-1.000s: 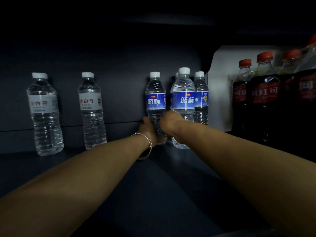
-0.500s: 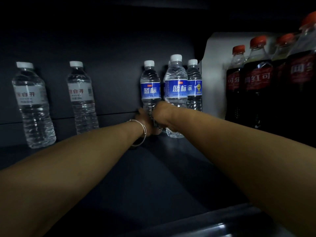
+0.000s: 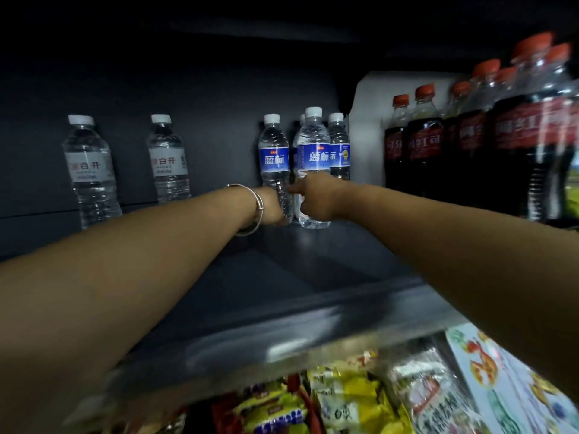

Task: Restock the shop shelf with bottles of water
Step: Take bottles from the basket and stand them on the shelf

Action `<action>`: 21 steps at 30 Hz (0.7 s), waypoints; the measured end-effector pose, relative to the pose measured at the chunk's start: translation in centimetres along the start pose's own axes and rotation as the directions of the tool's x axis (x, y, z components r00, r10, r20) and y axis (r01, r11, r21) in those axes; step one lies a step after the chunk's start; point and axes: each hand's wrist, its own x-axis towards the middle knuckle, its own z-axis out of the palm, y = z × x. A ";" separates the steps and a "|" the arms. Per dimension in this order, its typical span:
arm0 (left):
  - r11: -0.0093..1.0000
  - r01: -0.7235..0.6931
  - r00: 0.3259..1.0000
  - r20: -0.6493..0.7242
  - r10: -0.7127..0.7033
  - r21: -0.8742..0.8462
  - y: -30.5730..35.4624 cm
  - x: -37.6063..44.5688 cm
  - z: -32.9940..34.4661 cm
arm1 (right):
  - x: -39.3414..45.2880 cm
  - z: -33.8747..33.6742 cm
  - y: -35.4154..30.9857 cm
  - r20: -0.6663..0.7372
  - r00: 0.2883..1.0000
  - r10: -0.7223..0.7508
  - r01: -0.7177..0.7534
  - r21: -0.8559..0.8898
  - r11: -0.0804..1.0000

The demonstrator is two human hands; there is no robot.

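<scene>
Blue-label bottles (image 3: 315,151): four
White-label bottles (image 3: 89,166): two
Cola bottles (image 3: 424,142): right
Left hand (image 3: 272,206): grips one blue-label bottle; right hand (image 3: 315,195): grips another

bare shelf (image 3: 275,277) left, cola bottles (image 3: 470,145) right

Your two gripped water bottles (image 3: 275,164) are clear with white caps and royal-blue labels carrying white characters; one bottle behind them (image 3: 340,148) adds a small yellow emblem on its blue label. The two bottles at the left (image 3: 89,170) are clear too, white-capped, with pale grey labels and dark lettering. Your cola bottles (image 3: 423,145) are near-black with red labels and orange-red caps. The shelf (image 3: 282,277) is dark slate grey, its divider (image 3: 366,120) white. Your bangle (image 3: 257,208) is silver. The snack packets below (image 3: 344,399) are yellow, red and blue.
</scene>
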 end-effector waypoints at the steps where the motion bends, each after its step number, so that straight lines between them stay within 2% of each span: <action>1: 1.000 -0.011 1.000 -0.016 0.011 -0.005 0.3 -0.9 -0.3 | -1.2 -0.3 -0.2 -0.019 1.000 -0.003 0.002 -0.057 0.998; 3: 0.994 -0.074 0.996 -0.050 0.070 -0.077 1.2 -4.0 -0.9 | -3.9 -0.9 -0.4 -0.081 0.997 0.001 -0.013 -0.152 0.988; 7: 0.973 -0.166 0.971 -0.197 0.133 -0.162 3.3 -10.7 -1.4 | -10.5 -1.7 -1.3 -0.178 0.975 0.130 -0.173 -0.252 0.952; 11: 0.944 -0.267 0.892 -0.420 0.166 -0.193 5.2 -16.6 0.3 | -18.5 -0.9 -2.9 -0.296 0.945 0.138 -0.235 -0.322 0.917; 14: 0.919 -0.356 0.850 -0.467 0.244 -0.167 7.0 -21.1 3.3 | -24.1 1.3 -3.7 -0.353 0.928 0.119 -0.251 -0.359 0.899; 17: 0.900 -0.414 0.801 -0.525 0.287 -0.139 8.9 -25.5 7.4 | -29.3 4.6 -4.0 -0.328 0.936 0.129 -0.248 -0.351 0.903; 21: 0.884 -0.436 0.819 -0.482 0.311 -0.169 10.3 -29.9 15.7 | -35.1 11.3 -3.5 -0.212 0.963 0.165 -0.231 -0.340 0.912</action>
